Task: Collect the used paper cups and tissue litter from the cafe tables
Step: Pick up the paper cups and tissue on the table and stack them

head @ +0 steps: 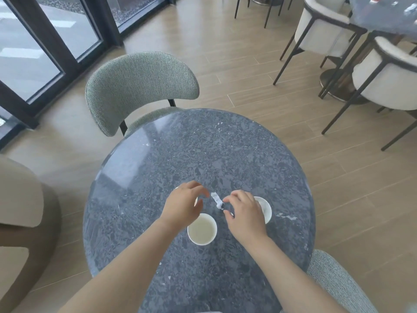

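Room: cafe with pale wood-plank floor [248, 64] and dark-framed glass doors [45, 41] at the far left
Counter [203, 150]: round, dark speckled stone, glossy
Tissue [216, 199]: small twisted white strip lying flat near the counter's middle, between the two hands; its long axis runs diagonally, the far end pointing away and left, the near end pointing toward the right hand
Near cup [202, 229]: white paper, upright, mouth up, inside tinted pale yellow; it stands between the two wrists, just nearer than the tissue
Right cup [265, 207]: white paper, upright, mouth up, partly hidden behind the right hand
Left cup [176, 188]: almost wholly covered by the left hand; only slivers of white rim show
Left hand [184, 206]: arched over the left cup, fingers bent and spread; whether it grips the cup cannot be told
Right hand [244, 213]: fingers bent, forefinger and thumb narrowly apart at the tissue's near end; whether they touch or pinch it cannot be told
Chairs: grey-green chair [140, 86] beyond the counter, a like one [334, 283] at the near right, beige seat [20, 199] at the left, white chairs [388, 84] by a second counter [388, 16] far right
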Demonstrator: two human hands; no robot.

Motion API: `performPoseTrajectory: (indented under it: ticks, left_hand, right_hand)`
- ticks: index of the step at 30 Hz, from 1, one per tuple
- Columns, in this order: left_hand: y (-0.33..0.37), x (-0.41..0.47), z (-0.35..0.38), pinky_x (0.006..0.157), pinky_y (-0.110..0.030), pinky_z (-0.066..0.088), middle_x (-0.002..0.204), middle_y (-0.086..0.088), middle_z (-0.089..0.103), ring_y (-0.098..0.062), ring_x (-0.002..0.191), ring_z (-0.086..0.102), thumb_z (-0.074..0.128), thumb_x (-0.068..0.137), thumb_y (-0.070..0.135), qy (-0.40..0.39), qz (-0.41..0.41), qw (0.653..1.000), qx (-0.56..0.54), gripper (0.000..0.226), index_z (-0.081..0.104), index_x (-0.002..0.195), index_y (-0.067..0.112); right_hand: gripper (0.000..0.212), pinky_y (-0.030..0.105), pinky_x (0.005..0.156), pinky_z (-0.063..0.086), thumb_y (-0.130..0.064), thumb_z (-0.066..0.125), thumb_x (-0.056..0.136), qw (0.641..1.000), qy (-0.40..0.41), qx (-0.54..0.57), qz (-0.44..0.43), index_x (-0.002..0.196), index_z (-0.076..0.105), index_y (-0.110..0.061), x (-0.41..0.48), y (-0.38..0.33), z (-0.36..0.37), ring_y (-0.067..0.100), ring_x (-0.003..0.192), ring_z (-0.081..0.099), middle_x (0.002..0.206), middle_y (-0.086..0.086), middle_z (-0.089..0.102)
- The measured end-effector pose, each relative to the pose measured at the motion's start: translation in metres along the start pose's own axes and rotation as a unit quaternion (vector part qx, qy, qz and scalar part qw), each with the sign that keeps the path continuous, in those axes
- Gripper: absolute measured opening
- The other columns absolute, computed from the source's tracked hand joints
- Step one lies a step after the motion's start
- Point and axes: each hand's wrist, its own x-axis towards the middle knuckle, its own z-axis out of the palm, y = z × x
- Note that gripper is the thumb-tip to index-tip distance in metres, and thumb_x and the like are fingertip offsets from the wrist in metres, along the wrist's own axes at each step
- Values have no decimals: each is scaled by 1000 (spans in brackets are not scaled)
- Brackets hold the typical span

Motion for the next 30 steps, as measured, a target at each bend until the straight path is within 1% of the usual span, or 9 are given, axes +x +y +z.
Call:
performPoseTrajectory:
  ticks: [4, 8, 13, 16, 18, 20, 22, 30]
  left_hand:
    - [2, 14, 5, 80, -34, 47, 111, 7, 60, -19, 104, 54, 56, 85, 15, -15, 14, 1000, 5, 22, 63, 103, 26]
    - [7, 37, 11, 85, -34, 44, 111, 6, 59, -20, 105, 53, 53, 87, 21, -49, 40, 997, 38, 21, 61, 106, 27]
    - [10, 70, 22, 87, -35, 44, 117, 5, 57, -20, 112, 51, 51, 87, 23, -132, 42, 985, 103, 26, 57, 112, 30]
    - [10, 88, 35, 84, -34, 42, 117, 4, 56, -20, 114, 51, 51, 87, 18, -181, 31, 974, 135, 30, 55, 114, 31]
    - [7, 95, 46, 77, -32, 41, 117, 4, 55, -20, 112, 52, 51, 86, 12, -220, 16, 965, 143, 34, 55, 113, 31]
    - [4, 100, 56, 71, -31, 39, 116, 4, 55, -21, 109, 54, 51, 83, 7, -261, 10, 952, 157, 37, 55, 112, 30]
    - [3, 105, 63, 70, -32, 39, 116, 2, 54, -22, 107, 55, 53, 82, 6, -292, 14, 940, 177, 39, 54, 114, 29]
    - [6, 108, 76, 69, -31, 36, 114, -2, 55, -25, 105, 56, 54, 83, 6, -295, -1, 934, 202, 32, 54, 110, 24]
  right_hand:
    - [21, 29, 85, 38, -21, 60, 84, 1000, -25, -11, 13, 105, 61, -21, 9, 9, 2, 17, 109, 46, 111, -5, 54]
    - [24, 30, 89, 37, -26, 59, 85, 999, -36, -19, 18, 109, 59, -22, 24, 19, 1, 17, 111, 45, 113, -6, 53]
    - [21, 32, 89, 37, -29, 60, 85, 998, -18, -17, 50, 106, 60, -23, 39, 40, -6, 16, 108, 46, 110, -7, 53]
    - [19, 31, 89, 38, -31, 59, 86, 997, -25, -14, 67, 104, 60, -23, 41, 54, -5, 16, 106, 46, 108, -7, 53]
    - [17, 32, 89, 39, -32, 58, 86, 997, -24, -5, 77, 101, 61, -23, 41, 60, -3, 16, 105, 46, 106, -7, 54]
    - [15, 33, 86, 41, -32, 59, 86, 996, -17, 7, 83, 98, 62, -23, 41, 63, -2, 16, 103, 48, 104, -7, 54]
    - [14, 33, 83, 43, -32, 59, 85, 997, -13, 11, 81, 96, 63, -23, 41, 64, -1, 16, 101, 49, 103, -7, 55]
    - [13, 31, 80, 43, -30, 61, 85, 996, -4, 32, 84, 94, 63, -22, 42, 67, 1, 17, 99, 49, 103, -7, 56]
